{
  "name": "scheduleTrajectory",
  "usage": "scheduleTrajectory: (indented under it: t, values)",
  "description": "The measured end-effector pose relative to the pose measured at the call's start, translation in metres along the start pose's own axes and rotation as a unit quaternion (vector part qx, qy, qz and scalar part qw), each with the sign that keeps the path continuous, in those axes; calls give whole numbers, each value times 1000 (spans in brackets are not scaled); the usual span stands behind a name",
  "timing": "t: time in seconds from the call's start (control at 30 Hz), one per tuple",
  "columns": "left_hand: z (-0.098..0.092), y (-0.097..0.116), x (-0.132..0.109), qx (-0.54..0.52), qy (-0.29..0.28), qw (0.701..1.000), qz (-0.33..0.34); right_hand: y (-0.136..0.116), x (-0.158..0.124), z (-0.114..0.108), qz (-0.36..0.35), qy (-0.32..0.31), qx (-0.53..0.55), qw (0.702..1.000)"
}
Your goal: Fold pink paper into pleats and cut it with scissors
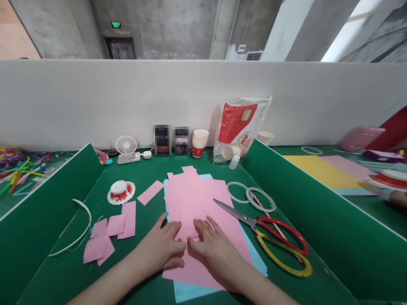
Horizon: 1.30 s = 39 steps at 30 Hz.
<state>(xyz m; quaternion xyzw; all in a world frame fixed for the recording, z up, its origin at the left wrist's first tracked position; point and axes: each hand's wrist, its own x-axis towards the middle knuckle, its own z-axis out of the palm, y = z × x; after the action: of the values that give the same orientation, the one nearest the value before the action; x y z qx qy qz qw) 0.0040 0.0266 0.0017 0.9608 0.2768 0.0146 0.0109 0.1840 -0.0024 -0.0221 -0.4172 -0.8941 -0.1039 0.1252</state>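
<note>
My left hand (162,245) rests on a pink sheet of paper (219,195), its fingers bent and pressed down. Against it from the right comes my right hand (216,248), thumb close to the left fingertips. A small pink paper piece (194,238) shows between the hands; most of it is covered and blends with the sheet below. Light blue sheets (190,292) stick out under the pink ones. To the right lie scissors (254,222) with one red and one yellow handle, blades slightly overlapping the sheet. Cut pink pieces (116,224) lie on the left.
Two rolls of tape (260,200) lie beyond the scissors. A paper cup with a frilled rim (120,191) stands left, near a white curved strip (85,224). Behind are a small fan (126,146), stacked cups (199,142) and a glue bottle (234,162). Green dividers (302,203) flank both sides.
</note>
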Motion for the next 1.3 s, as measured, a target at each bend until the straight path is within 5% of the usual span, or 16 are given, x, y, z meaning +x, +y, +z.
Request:
scheduleTrajectory:
  t: [0.23, 0.67, 0.87, 1.0, 1.1, 1.3]
  values:
    - [-10, -10, -21, -36, -30, 999, 10, -1, 1, -2, -18, 11, -43, 999]
    - [-14, -9, -22, -90, -33, 995, -19, 20, -13, 7, -57, 37, -72, 995]
    - [-13, -7, -25, -89, -24, 996, -21, 42, -35, 3, 42, -15, -32, 999]
    - [-10, -6, -25, -87, -5, 996, -19, 49, -42, -2, 97, 32, -22, 994]
    - [-7, -4, -20, -76, 20, 996, -32, 38, -30, -9, 97, 49, 43, 993]
    - [-6, 1, 2, -41, 74, 992, -89, 5, 16, -16, 72, -42, 190, 978]
